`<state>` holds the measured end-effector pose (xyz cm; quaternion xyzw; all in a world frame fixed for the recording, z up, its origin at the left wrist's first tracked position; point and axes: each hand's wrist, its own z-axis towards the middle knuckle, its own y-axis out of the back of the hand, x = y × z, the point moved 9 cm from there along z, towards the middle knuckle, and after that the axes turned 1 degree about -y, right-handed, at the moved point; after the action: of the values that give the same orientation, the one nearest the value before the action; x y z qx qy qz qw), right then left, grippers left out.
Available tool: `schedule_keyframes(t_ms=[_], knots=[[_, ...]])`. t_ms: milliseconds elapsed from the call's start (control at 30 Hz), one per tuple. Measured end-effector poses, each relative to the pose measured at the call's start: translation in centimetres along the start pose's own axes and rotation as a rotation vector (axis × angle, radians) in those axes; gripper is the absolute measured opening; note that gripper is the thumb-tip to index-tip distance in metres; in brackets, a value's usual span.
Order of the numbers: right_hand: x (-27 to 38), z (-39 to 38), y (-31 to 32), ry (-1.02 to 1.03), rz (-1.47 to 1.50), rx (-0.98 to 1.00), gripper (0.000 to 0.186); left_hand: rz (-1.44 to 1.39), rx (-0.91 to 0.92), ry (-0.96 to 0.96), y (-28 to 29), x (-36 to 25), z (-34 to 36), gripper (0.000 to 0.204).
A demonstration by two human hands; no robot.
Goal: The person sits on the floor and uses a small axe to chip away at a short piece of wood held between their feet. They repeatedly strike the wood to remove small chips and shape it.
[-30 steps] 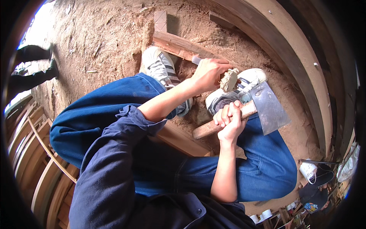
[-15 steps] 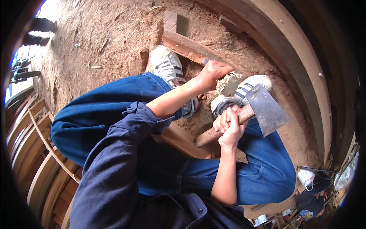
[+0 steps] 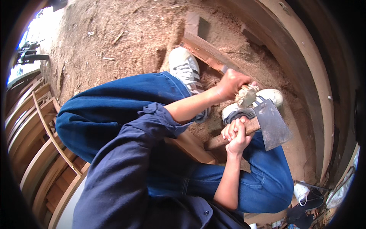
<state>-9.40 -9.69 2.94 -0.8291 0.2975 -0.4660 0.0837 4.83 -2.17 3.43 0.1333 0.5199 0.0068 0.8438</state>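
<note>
My left hand [image 3: 233,86] is closed round a chisel. Its battered, frayed wooden end [image 3: 247,96] sticks out on the right of the fist, and a bit of its metal [image 3: 224,69] shows on the other side, beside a timber piece [image 3: 207,51] on the ground. Whether the cutting edge touches the timber is hidden. Lower down, my right hand [image 3: 237,137] wraps round the wooden handle of a hatchet [image 3: 273,125]. The hatchet's broad grey head is just below and right of the chisel's frayed end, apart from it.
My white shoes [image 3: 183,65] stand either side of the chisel. A planed board [image 3: 194,148] lies beneath my legs. Long curved timbers [image 3: 310,57] run along the right, stacked wooden frames [image 3: 40,152] at the left. A white mug-like container [image 3: 301,192] is at lower right.
The whole view has shifted, so most things appear farther right and slightly lower. The hatchet head is a little closer to the chisel's frayed end. Both grips are unchanged.
</note>
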Motion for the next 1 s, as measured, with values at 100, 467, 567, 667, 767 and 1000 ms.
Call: schedule_keyframes(t_ms=[100, 467, 567, 667, 767, 1000], knots=[[-1.5, -0.1, 0.8, -0.062, -0.078, -0.017, 0.02, -0.007, 0.063, 0.019, -0.6, 0.7, -0.3, 0.022], [-0.9, -2.6, -0.9, -0.057, -0.381, -0.136, 0.023, -0.121, 0.003, 0.014, 0.7, 1.4, -0.2, 0.022], [0.8, -3.4, -2.2, 0.054, -0.317, -0.103, 0.021, -0.123, 0.006, -0.034, 0.2, 1.3, -0.5, 0.021], [3.4, -3.1, -3.5, 0.268, -0.289, 0.018, 0.021, -0.098, 0.056, -0.058, -0.3, 1.4, -0.8, 0.02], [2.0, -2.6, -1.6, 0.302, -0.429, 0.03, 0.018, -0.096, 0.055, -0.017, -0.3, 1.6, -0.8, 0.02], [3.1, -3.0, -3.8, 0.22, -0.246, 0.043, 0.022, -0.06, 0.107, -0.049, -1.0, 1.6, -1.4, 0.018]])
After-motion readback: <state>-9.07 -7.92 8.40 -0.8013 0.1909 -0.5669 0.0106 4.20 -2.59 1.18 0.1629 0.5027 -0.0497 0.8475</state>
